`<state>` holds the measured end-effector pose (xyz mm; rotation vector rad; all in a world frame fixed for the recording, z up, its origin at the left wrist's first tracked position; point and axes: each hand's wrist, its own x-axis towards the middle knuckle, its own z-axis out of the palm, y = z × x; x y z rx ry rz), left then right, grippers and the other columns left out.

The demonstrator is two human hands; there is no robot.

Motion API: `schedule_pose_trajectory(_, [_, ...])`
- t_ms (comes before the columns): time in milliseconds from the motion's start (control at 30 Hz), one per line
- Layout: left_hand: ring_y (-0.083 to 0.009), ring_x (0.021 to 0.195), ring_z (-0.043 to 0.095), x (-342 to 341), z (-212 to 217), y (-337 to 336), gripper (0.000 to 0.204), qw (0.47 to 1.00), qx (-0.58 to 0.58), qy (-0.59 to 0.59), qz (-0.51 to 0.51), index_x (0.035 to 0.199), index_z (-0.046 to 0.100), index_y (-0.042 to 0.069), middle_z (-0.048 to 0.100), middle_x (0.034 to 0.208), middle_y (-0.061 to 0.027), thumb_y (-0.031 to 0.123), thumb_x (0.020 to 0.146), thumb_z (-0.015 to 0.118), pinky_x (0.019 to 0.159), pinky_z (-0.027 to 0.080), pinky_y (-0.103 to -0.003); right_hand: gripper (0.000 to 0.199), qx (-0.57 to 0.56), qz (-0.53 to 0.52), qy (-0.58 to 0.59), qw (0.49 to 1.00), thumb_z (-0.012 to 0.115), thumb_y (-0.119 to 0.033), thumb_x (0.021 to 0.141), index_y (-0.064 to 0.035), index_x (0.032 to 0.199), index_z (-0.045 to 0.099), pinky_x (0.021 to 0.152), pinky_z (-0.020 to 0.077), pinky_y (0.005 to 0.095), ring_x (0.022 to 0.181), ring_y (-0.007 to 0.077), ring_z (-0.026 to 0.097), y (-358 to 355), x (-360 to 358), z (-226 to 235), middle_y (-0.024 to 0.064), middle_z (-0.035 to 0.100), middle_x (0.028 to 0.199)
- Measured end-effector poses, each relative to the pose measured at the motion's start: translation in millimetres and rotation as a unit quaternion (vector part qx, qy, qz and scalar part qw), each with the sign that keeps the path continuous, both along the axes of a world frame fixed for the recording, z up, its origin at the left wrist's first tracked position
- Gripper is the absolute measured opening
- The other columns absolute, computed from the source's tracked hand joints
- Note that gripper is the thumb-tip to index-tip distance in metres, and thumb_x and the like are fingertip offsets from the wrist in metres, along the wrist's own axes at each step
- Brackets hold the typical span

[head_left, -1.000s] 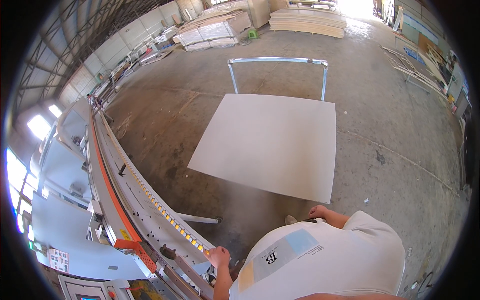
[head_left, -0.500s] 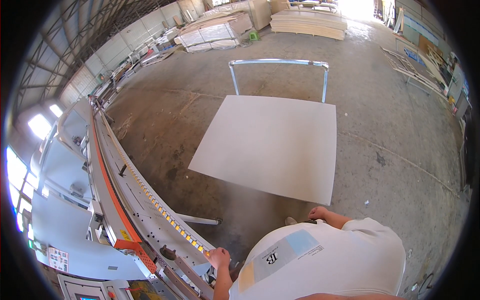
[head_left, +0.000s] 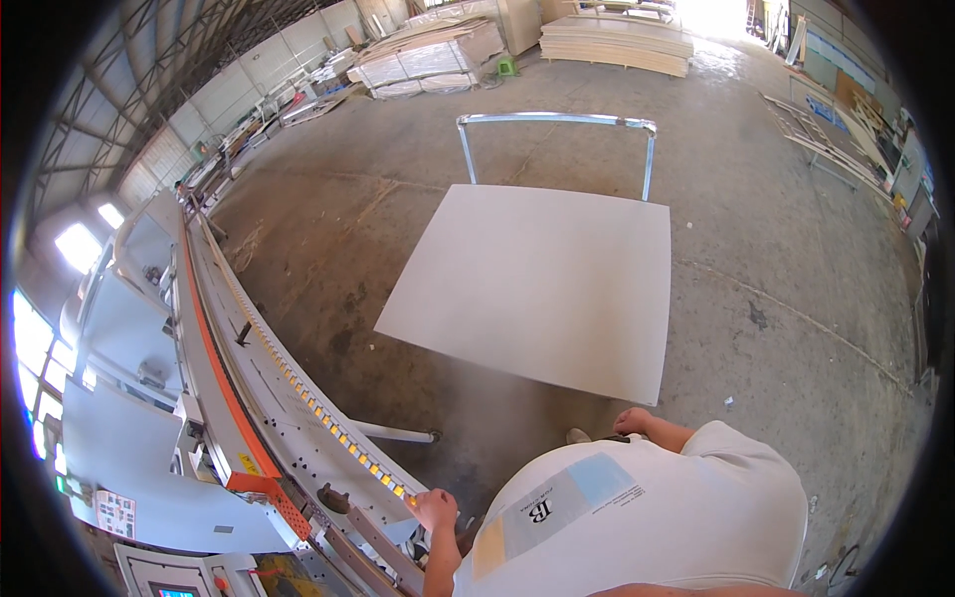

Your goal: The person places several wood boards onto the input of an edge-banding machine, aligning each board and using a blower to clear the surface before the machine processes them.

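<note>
My left hand (head_left: 435, 509) rests on the near end of a long edge-processing machine (head_left: 328, 438), beside its strip of yellow and white rollers (head_left: 368, 462). Its fingers lie over the machine's edge and grip nothing that I can see. My right hand (head_left: 633, 421) hangs by my waist with its fingers curled in and nothing visible in them. Just beyond it is the near right corner of a large white panel (head_left: 537, 289). The panel lies flat, apart from both hands, and covers most of what bears it.
A shiny metal frame (head_left: 557, 118) rises behind the panel. At the left, the machine carries an orange rail (head_left: 224, 383) and a control panel (head_left: 179, 577). A white support bar (head_left: 393, 434) juts from it over the concrete floor. Stacked boards (head_left: 617, 45) stand far back.
The view has shifted very slightly, so the panel and frame sit a little higher. Both hands keep almost the same places.
</note>
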<state>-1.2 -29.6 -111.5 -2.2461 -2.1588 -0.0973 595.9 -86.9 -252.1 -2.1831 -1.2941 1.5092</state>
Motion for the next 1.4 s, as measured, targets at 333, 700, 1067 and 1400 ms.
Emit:
schedule_pose_trajectory(333, [-0.026, 0.093, 0.07, -4, -9, 1, 0.02, 1.0, 0.012, -0.02, 0.004, 0.079, 0.081, 0.016, 0.074, 0.082, -0.0085, 0.027, 0.091, 0.07, 0.133, 0.015, -0.057, 0.027, 0.064, 0.073, -0.068, 0.993, 0.079, -0.03, 0.083, -0.0173, 0.105, 0.087, 0.082, 0.0624, 0.0337, 0.086, 0.0169, 0.078, 5, 0, -13, 0.0051, 0.083, 0.095])
schedule_pose_trajectory(700, [-0.0252, 0.098, 0.071, 2, 5, 0, 0.021, 1.0, -0.013, -0.01, 0.022, 0.085, 0.082, 0.014, 0.076, 0.087, -0.0095, 0.028, 0.092, 0.068, 0.131, 0.02, -0.057, 0.026, 0.056, 0.069, -0.056, 0.994, 0.086, -0.029, 0.079, -0.0155, 0.101, 0.086, 0.083, 0.062, 0.0345, 0.087, 0.0191, 0.077, 3, 6, -21, 0.0053, 0.083, 0.097])
schedule_pose_trajectory(1067, [-0.0242, 0.098, 0.07, 0, 3, -1, 0.021, 1.0, 0.007, -0.012, 0.01, 0.083, 0.08, 0.013, 0.078, 0.085, -0.0072, 0.026, 0.093, 0.067, 0.131, 0.021, -0.057, 0.035, -0.025, 0.017, -0.023, 0.999, 0.086, -0.043, 0.083, -0.012, 0.099, 0.086, 0.084, 0.0616, 0.0349, 0.087, 0.0196, 0.078, 12, -9, 25, 0.0068, 0.082, 0.097])
schedule_pose_trajectory(1400, [-0.0237, 0.104, 0.072, 2, 12, -1, 0.028, 0.999, -0.029, -0.005, 0.026, 0.089, 0.082, 0.013, 0.079, 0.092, -0.0073, 0.029, 0.096, 0.061, 0.131, 0.02, -0.058, 0.037, 0.048, 0.117, -0.049, 0.991, 0.082, -0.048, 0.087, -0.0156, 0.103, 0.086, 0.082, 0.06, 0.036, 0.086, 0.0195, 0.076, 10, 3, 14, 0.0056, 0.081, 0.092])
